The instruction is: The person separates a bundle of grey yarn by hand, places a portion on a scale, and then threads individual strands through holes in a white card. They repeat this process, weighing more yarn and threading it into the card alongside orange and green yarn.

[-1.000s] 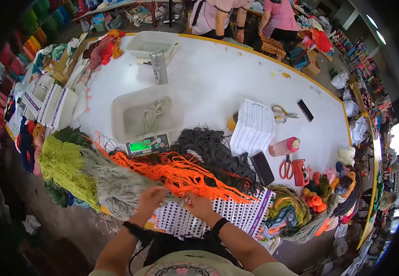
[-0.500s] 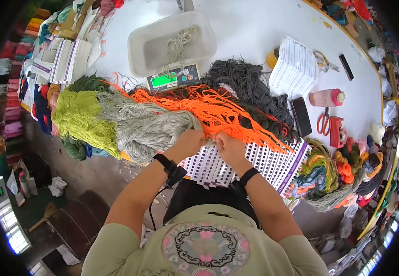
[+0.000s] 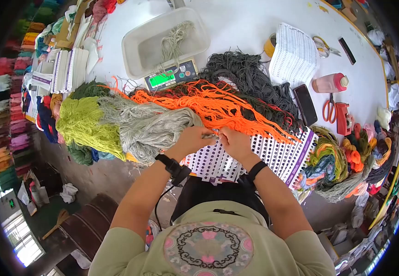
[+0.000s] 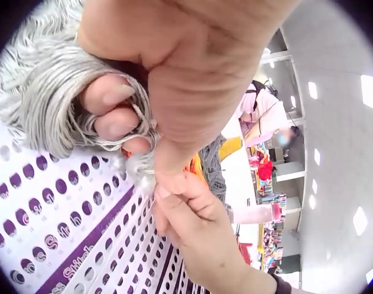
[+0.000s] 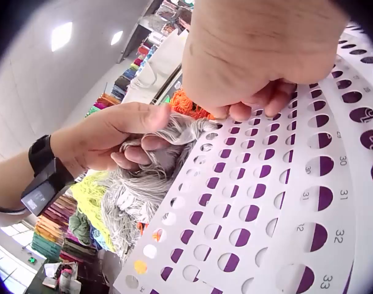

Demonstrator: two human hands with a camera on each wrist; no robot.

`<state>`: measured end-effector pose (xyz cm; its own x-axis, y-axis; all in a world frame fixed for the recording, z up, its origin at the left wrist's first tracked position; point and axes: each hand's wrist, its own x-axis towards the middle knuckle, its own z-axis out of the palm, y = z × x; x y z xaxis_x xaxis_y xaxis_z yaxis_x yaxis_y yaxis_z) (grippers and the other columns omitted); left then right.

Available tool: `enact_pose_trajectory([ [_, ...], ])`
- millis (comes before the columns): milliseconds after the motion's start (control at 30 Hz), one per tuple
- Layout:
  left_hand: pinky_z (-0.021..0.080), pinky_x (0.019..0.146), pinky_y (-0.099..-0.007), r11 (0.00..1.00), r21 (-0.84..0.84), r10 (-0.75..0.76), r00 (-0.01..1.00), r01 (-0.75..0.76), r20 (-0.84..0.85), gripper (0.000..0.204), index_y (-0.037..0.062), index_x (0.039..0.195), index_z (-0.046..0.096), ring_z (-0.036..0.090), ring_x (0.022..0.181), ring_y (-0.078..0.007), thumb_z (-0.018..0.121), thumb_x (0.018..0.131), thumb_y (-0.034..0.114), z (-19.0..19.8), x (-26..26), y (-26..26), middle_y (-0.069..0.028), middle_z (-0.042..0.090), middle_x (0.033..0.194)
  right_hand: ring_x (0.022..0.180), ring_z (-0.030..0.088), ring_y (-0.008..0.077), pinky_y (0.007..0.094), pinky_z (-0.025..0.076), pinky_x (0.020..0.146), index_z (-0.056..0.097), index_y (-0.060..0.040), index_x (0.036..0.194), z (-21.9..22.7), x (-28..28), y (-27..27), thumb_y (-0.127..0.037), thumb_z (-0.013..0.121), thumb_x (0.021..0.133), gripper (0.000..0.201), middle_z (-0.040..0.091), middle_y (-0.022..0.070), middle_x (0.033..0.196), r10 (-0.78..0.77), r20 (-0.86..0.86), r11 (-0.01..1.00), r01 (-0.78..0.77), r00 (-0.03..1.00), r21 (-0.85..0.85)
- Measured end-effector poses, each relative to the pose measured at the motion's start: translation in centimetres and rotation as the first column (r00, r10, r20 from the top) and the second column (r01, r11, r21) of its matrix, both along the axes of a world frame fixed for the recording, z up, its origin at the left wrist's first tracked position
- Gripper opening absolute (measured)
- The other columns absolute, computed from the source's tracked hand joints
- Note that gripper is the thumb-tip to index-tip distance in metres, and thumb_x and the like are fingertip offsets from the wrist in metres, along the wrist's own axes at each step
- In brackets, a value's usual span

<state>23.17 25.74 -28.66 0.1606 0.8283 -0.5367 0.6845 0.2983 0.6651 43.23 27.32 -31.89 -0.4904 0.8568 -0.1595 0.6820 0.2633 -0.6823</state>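
In the head view my left hand (image 3: 191,140) grips the front end of a hank of grey thread (image 3: 155,131), whose strands wrap over its curled fingers in the left wrist view. My right hand (image 3: 236,145) meets it fingertip to fingertip. Its thumb and forefinger pinch the end of the grey thread (image 5: 189,128), mostly hidden by the fingers. Just below both hands lie white punched thread cards (image 3: 218,161) with rows of holes and purple strips. Bright orange thread (image 3: 218,110) spreads right behind the hands.
Lime-green thread (image 3: 86,122) hangs over the table edge at left. Behind are a digital scale (image 3: 169,78), a plastic tub (image 3: 137,48) and dark grey thread (image 3: 236,69). A phone (image 3: 305,105), bottle (image 3: 330,83), red-handled scissors (image 3: 329,110) and mixed coloured skeins (image 3: 342,156) lie to the right.
The head view has tilted down toward my body. My hands, slightly apart a second ago, have come together, and the grey hank now bunches beside the left hand. Little differs since half a second ago.
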Motion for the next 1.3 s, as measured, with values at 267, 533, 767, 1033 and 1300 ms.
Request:
enact_pose_trajectory([
  [267, 0.044, 0.059, -0.0323, 0.978, -0.169, 0.150, 0.975, -0.123, 0.162, 0.027, 0.0071, 0.100, 0.072, 0.056, 0.061, -0.0183, 0.073, 0.079, 0.024, -2.3, 0.5, 0.2, -0.0109, 0.066, 0.075, 0.062, 0.064, 0.0278, 0.0395, 0.050, 0.055, 0.054, -0.0079, 0.091, -0.7, -0.1, -0.4, -0.022, 0.060, 0.085, 0.017, 0.064, 0.0076, 0.069, 0.182, 0.123, 0.961, -0.203, 0.976, 0.186],
  [533, 0.047, 0.063, -0.0376, 0.999, 0.013, -0.036, 0.993, 0.035, 0.108, 0.026, 0.0077, 0.100, 0.071, 0.064, 0.069, -0.0276, 0.069, 0.082, 0.026, -2.7, -1.0, 0.2, -0.0140, 0.067, 0.077, 0.058, 0.064, 0.0263, 0.0376, 0.051, 0.054, 0.053, -0.0073, 0.083, -3.0, -0.4, -0.5, -0.024, 0.061, 0.084, 0.018, 0.063, 0.0082, 0.066, 0.169, 0.089, 0.943, -0.188, 0.982, 0.274],
  [767, 0.050, 0.065, -0.0379, 0.972, 0.073, -0.178, 0.902, 0.224, -0.394, 0.020, 0.0133, 0.098, 0.071, 0.064, 0.075, -0.0301, 0.064, 0.083, 0.026, 1.4, -3.9, 0.8, -0.0124, 0.067, 0.078, 0.058, 0.062, 0.0296, 0.0418, 0.048, 0.054, 0.053, -0.0095, 0.085, -2.6, -0.5, -0.3, -0.019, 0.058, 0.084, 0.011, 0.062, 0.0083, 0.066, 0.164, 0.035, 0.958, -0.167, 0.986, 0.231],
  [1033, 0.052, 0.073, -0.0432, 0.852, -0.273, 0.497, 0.531, -0.446, 0.686, 0.063, 0.0084, 0.136, 0.046, 0.062, 0.096, -0.0272, 0.049, 0.093, 0.054, 9.0, -10.2, -2.3, -0.0118, 0.054, 0.130, 0.065, 0.063, 0.0333, 0.0445, 0.049, 0.061, 0.053, -0.0100, 0.094, -0.3, -1.2, -0.7, -0.019, 0.058, 0.087, 0.013, 0.064, 0.0103, 0.070, 0.122, 0.117, 0.985, -0.135, 0.986, 0.110],
  [1300, 0.038, 0.105, -0.0478, 0.913, -0.247, 0.264, 0.008, -0.325, 0.965, 0.082, 0.0048, 0.143, 0.035, 0.040, 0.133, -0.0283, 0.033, 0.090, 0.067, 15.6, -9.4, -5.9, -0.0155, 0.041, 0.145, 0.061, 0.046, 0.0076, 0.0245, 0.041, 0.058, 0.061, -0.0067, 0.099, 12.2, -10.1, -3.7, -0.017, 0.069, 0.086, 0.018, 0.057, -0.0012, 0.083, -0.374, -0.630, 0.913, 0.150, 0.681, -0.380],
])
